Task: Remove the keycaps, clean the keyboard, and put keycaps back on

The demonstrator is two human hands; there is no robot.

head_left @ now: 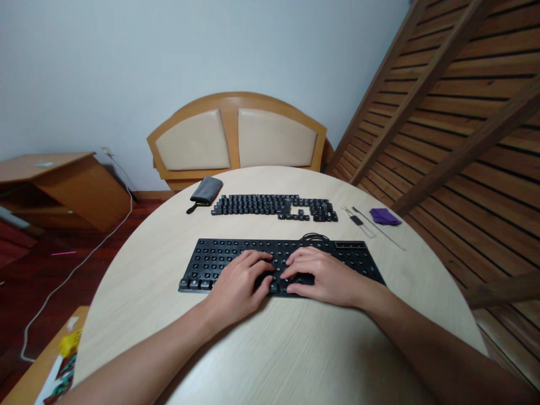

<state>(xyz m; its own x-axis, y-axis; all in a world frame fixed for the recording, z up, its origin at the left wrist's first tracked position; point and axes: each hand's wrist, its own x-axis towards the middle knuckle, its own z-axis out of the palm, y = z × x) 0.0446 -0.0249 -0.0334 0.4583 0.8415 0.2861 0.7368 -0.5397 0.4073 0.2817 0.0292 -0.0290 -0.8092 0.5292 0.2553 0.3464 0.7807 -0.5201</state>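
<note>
A black computer keyboard (248,245) lies across the round table in front of me, most of its key positions showing without caps. Several keycaps (194,284) sit along its bottom row at the left. My left hand (242,281) rests over the middle of the keyboard, fingers bent and thumb apart. Just to its right, my right hand (318,275) touches the lower keys with its fingers spread and thumb low. Whether a small keycap lies under either hand's fingertips is hidden. Loose black keycaps (253,203) stand in rows behind the keyboard, laid out in a keyboard's pattern.
A grey pouch (206,190) lies at the back left of the table (139,292). To the right are a wire keycap puller (357,220), a thin metal rod (382,230) and a folded purple cloth (385,216). A coiled cable (314,237) sits behind the keyboard. Slatted wood (455,112) leans at right.
</note>
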